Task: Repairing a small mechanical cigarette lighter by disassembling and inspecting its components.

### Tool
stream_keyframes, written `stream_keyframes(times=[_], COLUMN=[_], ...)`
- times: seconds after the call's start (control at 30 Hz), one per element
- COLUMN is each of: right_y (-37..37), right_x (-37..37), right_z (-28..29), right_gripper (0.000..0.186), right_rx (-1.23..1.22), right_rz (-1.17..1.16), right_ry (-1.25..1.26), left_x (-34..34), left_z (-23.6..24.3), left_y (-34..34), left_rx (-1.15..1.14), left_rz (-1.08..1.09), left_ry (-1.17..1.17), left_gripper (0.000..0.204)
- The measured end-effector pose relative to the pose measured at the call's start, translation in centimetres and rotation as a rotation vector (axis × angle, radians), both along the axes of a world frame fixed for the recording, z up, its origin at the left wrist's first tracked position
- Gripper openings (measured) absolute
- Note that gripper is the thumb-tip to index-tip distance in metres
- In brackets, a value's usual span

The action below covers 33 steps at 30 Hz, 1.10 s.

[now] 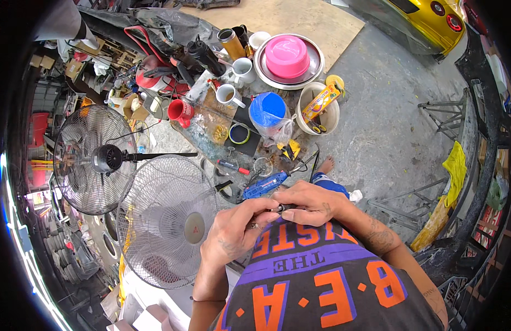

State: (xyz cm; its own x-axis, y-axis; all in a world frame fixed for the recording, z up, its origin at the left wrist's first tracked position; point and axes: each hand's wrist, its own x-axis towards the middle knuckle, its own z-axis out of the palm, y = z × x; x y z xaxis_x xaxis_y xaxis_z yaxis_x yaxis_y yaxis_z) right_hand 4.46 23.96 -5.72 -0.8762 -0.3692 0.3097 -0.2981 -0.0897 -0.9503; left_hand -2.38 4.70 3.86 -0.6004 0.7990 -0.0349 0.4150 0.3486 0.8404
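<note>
Dark part point(287, 208): small, up in front of your shirt point(308, 281), between your two hands; its detail is mostly hidden by your fingers.
Axis: looks to run roughly left to right, from one hand toward the other; exact tilt hard to tell.
Left hand point(241, 225): thumb and finger pinching at the part's left; the part lies to this hand's right, a little ahead.
Right hand point(311, 203): fingertips pinching at the part's right; the part lies to this hand's left.
Nearer hand: neither; both touch it.
Blue tool point(265, 185): just beyond your fingers, on the table point(203, 132), slanting from near left to far right; you don't hold it.
Red stick point(233, 166): past the tool, to the left.
Farther out: tape roll point(239, 133), red mug point(181, 112), blue-topped tub point(268, 110) in clear plastic; white bucket point(303, 118) to its right.
Left flank: caged fan point(167, 226), near your left forearm.
Far end: pink bowl point(287, 54) on a round tray point(262, 74).
</note>
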Motion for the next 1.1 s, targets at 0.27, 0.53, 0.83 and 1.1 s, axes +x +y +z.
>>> stream_keyframes(times=[0.27,0.53,0.83,1.1], right_y=[0.0,0.1,0.4,-0.1], right_x=[-0.1,-0.3,0.0,-0.2], right_z=[0.1,0.1,1.1,0.9], right_gripper=[0.028,0.031,0.028,0.025], right_rx=[-0.007,-0.032,-0.076,-0.076], right_rz=[0.008,-0.022,-0.026,-0.051], right_ry=[-0.003,0.029,-0.068,-0.025], left_x=[0.3,0.6,1.2,2.5], left_z=[-0.7,-1.3,-2.6,-3.0], left_y=[-0.6,-0.3,0.8,2.1], left_rx=[0.066,0.202,0.456,0.640], left_rz=[0.084,0.173,0.349,0.539], left_ry=[-0.106,-0.262,-0.267,-0.380], left_gripper=[0.022,0.018,0.019,0.020])
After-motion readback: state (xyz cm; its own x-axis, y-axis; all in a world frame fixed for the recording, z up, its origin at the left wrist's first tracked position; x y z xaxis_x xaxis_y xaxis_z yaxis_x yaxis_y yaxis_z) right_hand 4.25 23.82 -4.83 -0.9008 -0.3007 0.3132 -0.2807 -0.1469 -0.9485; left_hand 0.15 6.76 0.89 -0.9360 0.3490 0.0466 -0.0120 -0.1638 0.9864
